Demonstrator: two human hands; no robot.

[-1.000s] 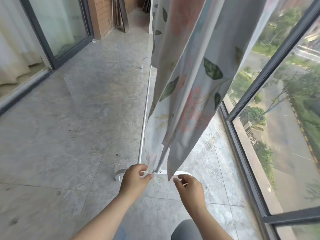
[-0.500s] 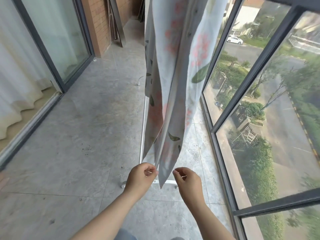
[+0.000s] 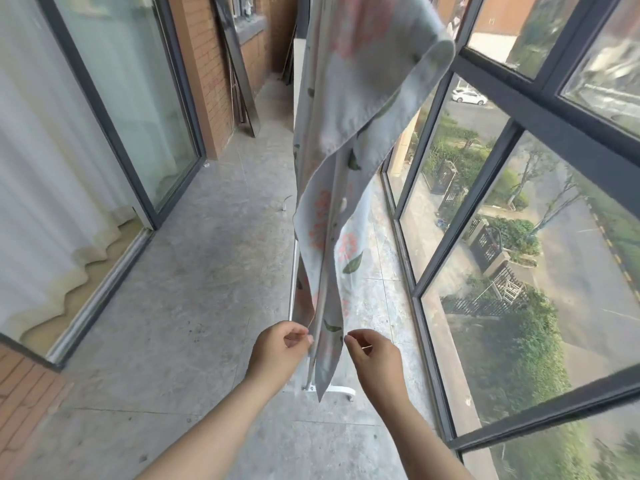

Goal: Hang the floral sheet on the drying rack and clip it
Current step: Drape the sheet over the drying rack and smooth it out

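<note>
Floral sheet (image 3: 346, 133) hangs over drying rack (image 3: 293, 271), w/ lower end down near floor (image 3: 173, 306). Left hand (image 3: 278, 351) & right hand (image 3: 372, 356) each pinch an edge of sheet's bottom strip.

Grey tiled floor (image 3: 194, 292), speckled with dark spots, runs the length of a narrow balcony. Left side: dark-framed sliding glass door (image 3: 138, 109) with a pale curtain (image 3: 41, 188) bunched behind the glass, hem scalloped near the sill. Brick pillar (image 3: 204, 74) just past the door; a long dark frame (image 3: 239, 71) leans against the brick wall beyond it. Right side: dark-framed windows (image 3: 519, 112) looking down on a road (image 3: 581, 258), trees and shrubs (image 3: 509, 348), a dark fence, and a white car (image 3: 469, 97) parked further off.
</note>
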